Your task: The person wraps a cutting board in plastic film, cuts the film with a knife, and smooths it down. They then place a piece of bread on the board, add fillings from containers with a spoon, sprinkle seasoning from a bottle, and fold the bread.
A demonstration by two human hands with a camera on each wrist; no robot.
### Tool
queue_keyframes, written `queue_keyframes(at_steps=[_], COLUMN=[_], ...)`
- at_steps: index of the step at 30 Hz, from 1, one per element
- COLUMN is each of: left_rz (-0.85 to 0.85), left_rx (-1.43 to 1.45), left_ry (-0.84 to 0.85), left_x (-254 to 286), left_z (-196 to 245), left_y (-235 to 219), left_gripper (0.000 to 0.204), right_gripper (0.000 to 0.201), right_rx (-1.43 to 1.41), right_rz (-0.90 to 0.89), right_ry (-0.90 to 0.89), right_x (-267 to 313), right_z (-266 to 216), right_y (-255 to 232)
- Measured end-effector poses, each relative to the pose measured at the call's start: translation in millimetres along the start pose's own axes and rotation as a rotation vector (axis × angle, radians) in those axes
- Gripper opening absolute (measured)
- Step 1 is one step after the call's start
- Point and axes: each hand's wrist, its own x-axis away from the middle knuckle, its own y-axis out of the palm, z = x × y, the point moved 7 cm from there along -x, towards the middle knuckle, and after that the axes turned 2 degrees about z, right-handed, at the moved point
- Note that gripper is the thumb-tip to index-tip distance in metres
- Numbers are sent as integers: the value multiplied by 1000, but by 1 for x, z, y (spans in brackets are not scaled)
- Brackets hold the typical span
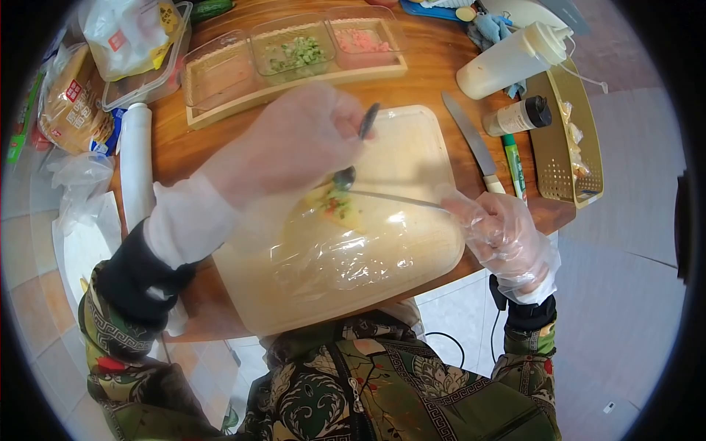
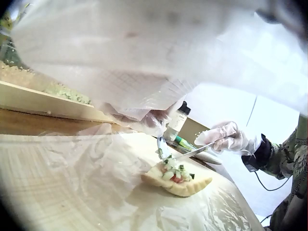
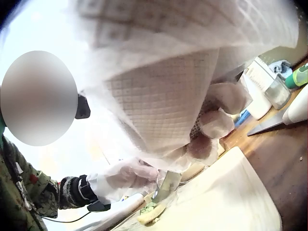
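My gloved left hand (image 1: 294, 136) grips a dark metal spoon (image 1: 343, 178), its bowl down at the filled piece of bread (image 1: 351, 219). In my gloved right hand (image 1: 504, 231) is a slim metal knife (image 1: 401, 198), its far end beside the spoon bowl. Diced green, white and red vegetables (image 2: 177, 172) are heaped on the pale bread, which curves up at the edge in the left wrist view. Clear plastic film (image 1: 346, 264) lies under the bread on a cutting board (image 1: 423, 140). The left hand hides part of the spoon's handle.
Behind the board, a wooden tray (image 1: 294, 83) bears three clear containers, two with chopped green and pink food. To the right lie a kitchen knife (image 1: 471, 132), a shaker (image 1: 518, 115), a squeeze bottle (image 1: 507, 62) and a basket (image 1: 555, 147). A white roll (image 1: 137, 162) is at left.
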Motion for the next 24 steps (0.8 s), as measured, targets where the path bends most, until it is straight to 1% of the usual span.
queue_keyframes(at_steps=[2, 4, 5, 7, 11, 13, 16, 20, 22, 24], left_rz=[8, 10, 10, -19, -19, -12, 6, 5, 3, -4], left_rx=[-2, 13, 14, 15, 14, 4, 6, -10, 15, 23], left_ry=[-8, 0, 0, 7, 2, 8, 23, 19, 20, 10], left_x=[0, -1, -2, -3, -2, -2, -2, -3, -3, -3], left_z=[-1, -4, -5, -6, -6, -6, -6, -4, -5, -5], left_y=[-1, -1, -1, 0, -1, -1, -2, -1, 0, 1], left_gripper=[22, 23, 23, 23, 22, 22, 21, 21, 21, 21], right_gripper=[41, 42, 42, 43, 44, 46, 46, 45, 45, 44], right_rx=[-2, -97, -97, 14, -12, -21, -12, -4, 20, 31], right_rz=[2, -21, -21, -29, -3, 9, -21, 5, 45, 25], right_ry=[-16, 54, 54, 14, 27, -8, 19, 11, -55, -46], right_x=[2, 4, 3, 1, 3, 7, 6, 3, -4, -10], right_z=[0, 7, 6, 1, 2, 4, 4, 5, -1, -6], right_y=[1, 4, 3, 2, 1, 4, 4, 3, 0, -2])
